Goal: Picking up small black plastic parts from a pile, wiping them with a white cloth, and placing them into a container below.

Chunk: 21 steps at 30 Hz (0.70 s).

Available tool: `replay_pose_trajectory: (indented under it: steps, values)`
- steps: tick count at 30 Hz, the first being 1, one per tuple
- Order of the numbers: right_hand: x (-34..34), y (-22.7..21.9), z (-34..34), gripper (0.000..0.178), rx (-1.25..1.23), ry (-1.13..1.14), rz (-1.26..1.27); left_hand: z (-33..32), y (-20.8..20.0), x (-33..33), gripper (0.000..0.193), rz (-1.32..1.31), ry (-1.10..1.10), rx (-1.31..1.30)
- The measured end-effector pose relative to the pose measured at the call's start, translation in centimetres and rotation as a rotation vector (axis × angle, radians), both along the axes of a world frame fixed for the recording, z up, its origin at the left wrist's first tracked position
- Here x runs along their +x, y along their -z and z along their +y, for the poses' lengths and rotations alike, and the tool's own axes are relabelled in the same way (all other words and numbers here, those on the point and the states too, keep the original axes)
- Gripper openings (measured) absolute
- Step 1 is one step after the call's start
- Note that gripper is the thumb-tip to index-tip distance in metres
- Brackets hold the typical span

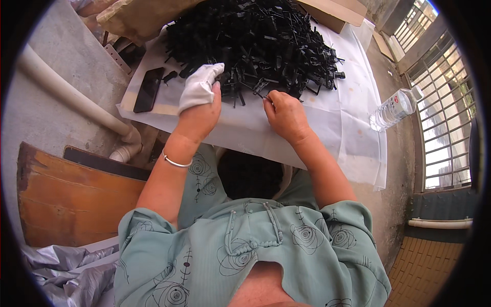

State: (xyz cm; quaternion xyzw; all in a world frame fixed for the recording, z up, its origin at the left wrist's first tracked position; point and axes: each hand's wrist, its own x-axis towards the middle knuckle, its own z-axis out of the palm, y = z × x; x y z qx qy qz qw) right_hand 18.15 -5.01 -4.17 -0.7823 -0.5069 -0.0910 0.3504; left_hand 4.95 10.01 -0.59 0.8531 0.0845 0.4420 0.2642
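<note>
A big heap of small black plastic parts (pixel 255 41) covers the far half of the table. At its near edge is my left hand (pixel 202 92), in a white cloth glove that leaves the thumb bare; its fingers are bent against the black parts, and what they hold is hidden. My right hand (pixel 286 113) is bare and closed in a pinch on a thin black plastic part (pixel 261 95) at the heap's front. Between my hands, several black pieces lie at the heap's edge.
White sheeting (pixel 337 128) covers the table. A dark phone (pixel 149 90) lies at the left, and a clear water bottle (pixel 394 108) stands tilted in view at the right. Below the table edge, between my knees, is a container of black parts (pixel 250 174). Cardboard (pixel 332 13) borders the heap.
</note>
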Motion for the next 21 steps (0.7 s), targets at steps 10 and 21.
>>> replay_pose_trajectory:
  steps: [10,21]
  values:
    - [-2.6,-2.1,-7.2,0.010,0.016,-0.056,-0.022,-3.1,-1.9,11.7,0.076,0.930,0.172,-0.083]
    - [-1.8,-2.8,-11.4,0.011,0.020,-0.087,0.028,-4.2,-4.7,4.3,0.044,0.602,0.291,0.350]
